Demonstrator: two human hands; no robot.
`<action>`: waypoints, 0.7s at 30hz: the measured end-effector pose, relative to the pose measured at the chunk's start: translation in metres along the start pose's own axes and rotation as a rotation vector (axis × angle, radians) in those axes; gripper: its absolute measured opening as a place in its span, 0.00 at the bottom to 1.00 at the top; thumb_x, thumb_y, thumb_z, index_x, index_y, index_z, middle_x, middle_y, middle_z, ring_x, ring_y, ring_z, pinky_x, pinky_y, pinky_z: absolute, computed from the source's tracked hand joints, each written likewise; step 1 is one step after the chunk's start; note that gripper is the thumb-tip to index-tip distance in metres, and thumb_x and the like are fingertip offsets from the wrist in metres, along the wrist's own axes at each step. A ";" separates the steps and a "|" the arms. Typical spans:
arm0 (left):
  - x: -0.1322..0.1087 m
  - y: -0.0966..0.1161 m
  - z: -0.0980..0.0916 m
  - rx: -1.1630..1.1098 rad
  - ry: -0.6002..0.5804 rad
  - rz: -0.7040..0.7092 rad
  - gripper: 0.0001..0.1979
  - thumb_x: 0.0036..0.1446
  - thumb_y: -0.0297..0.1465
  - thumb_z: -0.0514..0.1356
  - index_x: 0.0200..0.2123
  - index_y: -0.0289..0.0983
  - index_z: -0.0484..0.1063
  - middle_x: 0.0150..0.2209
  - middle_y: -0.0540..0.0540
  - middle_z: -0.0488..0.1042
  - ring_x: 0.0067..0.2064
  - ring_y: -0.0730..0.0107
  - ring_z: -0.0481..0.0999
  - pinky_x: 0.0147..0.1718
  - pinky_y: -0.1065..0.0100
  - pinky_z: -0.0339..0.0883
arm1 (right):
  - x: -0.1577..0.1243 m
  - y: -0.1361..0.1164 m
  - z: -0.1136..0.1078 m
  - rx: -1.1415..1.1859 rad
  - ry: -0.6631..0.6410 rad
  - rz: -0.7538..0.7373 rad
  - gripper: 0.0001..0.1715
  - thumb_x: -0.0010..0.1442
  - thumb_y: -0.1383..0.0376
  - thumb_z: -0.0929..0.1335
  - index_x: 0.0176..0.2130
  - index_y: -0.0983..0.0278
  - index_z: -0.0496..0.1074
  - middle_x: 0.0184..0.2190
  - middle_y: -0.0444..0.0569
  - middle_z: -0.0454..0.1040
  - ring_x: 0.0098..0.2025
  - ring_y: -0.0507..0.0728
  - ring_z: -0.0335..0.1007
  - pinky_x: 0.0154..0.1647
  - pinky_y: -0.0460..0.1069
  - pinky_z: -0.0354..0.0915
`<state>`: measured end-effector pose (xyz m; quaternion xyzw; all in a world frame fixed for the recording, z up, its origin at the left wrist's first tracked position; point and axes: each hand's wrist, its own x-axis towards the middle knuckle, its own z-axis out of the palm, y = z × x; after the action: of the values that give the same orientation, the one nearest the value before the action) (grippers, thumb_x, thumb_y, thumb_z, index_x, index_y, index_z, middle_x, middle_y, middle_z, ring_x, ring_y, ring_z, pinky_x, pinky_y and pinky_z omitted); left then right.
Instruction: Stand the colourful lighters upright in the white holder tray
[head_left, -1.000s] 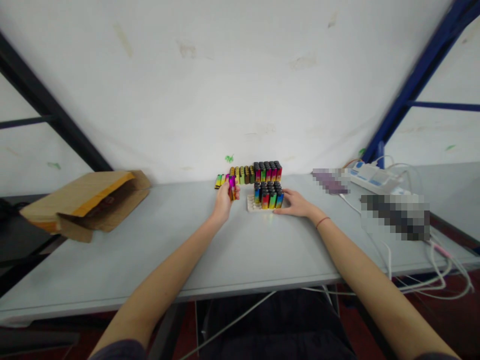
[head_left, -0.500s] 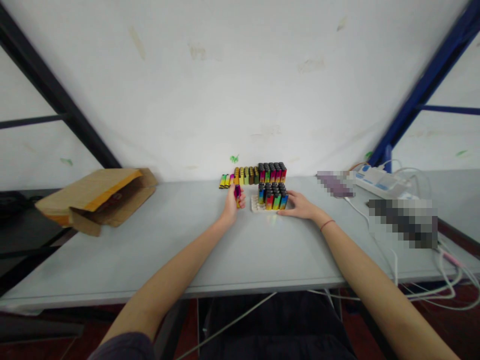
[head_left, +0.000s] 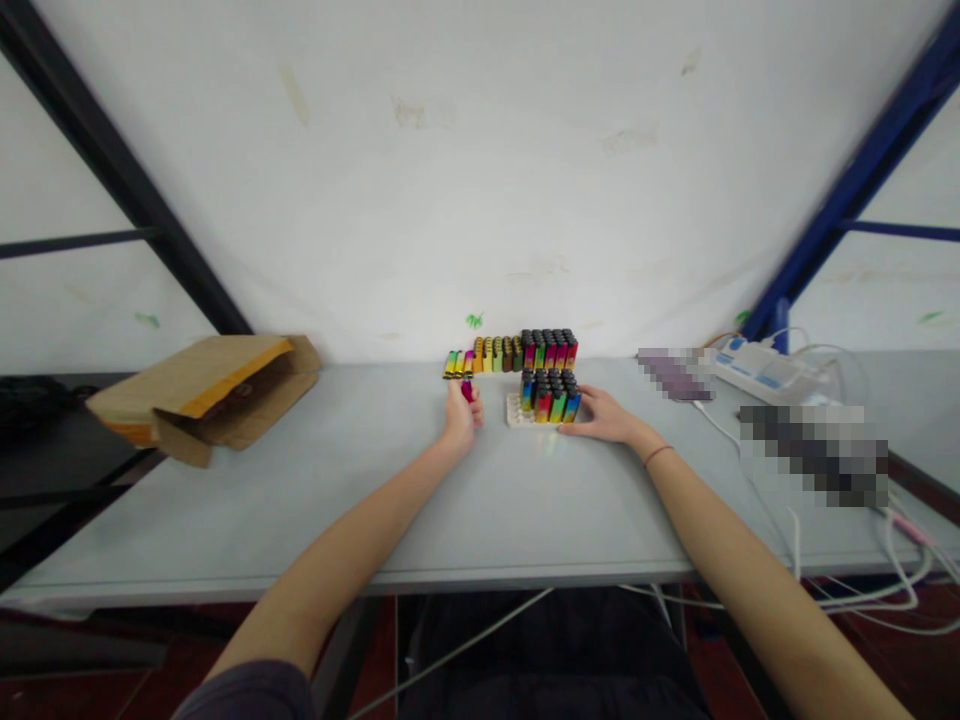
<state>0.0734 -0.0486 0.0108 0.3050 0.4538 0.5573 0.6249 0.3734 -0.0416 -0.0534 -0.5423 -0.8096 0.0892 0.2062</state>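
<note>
My left hand (head_left: pixel 461 418) is closed around a magenta lighter (head_left: pixel 467 390), held just left of a white tray (head_left: pixel 514 411). Several rainbow-coloured lighters (head_left: pixel 551 394) stand upright in that tray. My right hand (head_left: pixel 604 415) rests on the table with its fingers against the tray's right side. Behind the tray, a row of more lighters (head_left: pixel 525 352) stands along the wall, and a few lie flat at the row's left end (head_left: pixel 453 364).
An open cardboard box (head_left: pixel 199 395) lies on its side at the table's left. A power strip (head_left: pixel 761 366) and white cables (head_left: pixel 892 560) sit at the right. The grey table (head_left: pixel 360 500) meets a white wall; a blue frame post (head_left: pixel 847 190) rises at right.
My left hand has lowered and turned the magenta lighter, which now shows less above the fingers. The right hand has stayed on the tray. The view has shifted slightly.
</note>
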 end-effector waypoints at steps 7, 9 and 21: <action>-0.002 -0.001 0.001 -0.015 0.008 0.010 0.27 0.72 0.51 0.42 0.24 0.42 0.53 0.14 0.59 0.46 0.14 0.78 0.43 0.15 0.74 0.36 | 0.000 0.001 0.001 0.008 0.003 0.000 0.59 0.54 0.29 0.72 0.66 0.67 0.74 0.69 0.66 0.70 0.69 0.78 0.68 0.73 0.68 0.62; -0.001 -0.001 0.001 -0.015 -0.006 -0.006 0.26 0.72 0.50 0.41 0.24 0.42 0.54 0.14 0.59 0.45 0.14 0.78 0.43 0.15 0.74 0.36 | 0.000 0.001 0.002 0.013 0.010 -0.006 0.58 0.54 0.29 0.72 0.66 0.66 0.75 0.68 0.65 0.71 0.68 0.78 0.68 0.72 0.69 0.62; -0.001 0.000 0.001 -0.020 0.017 -0.009 0.24 0.73 0.46 0.43 0.25 0.42 0.53 0.15 0.59 0.46 0.14 0.78 0.42 0.16 0.74 0.36 | -0.001 -0.002 -0.001 0.012 -0.014 0.020 0.58 0.55 0.30 0.73 0.66 0.67 0.75 0.70 0.66 0.69 0.69 0.78 0.67 0.73 0.69 0.61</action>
<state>0.0742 -0.0495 0.0110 0.2920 0.4548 0.5617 0.6264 0.3719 -0.0431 -0.0518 -0.5487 -0.8049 0.0997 0.2027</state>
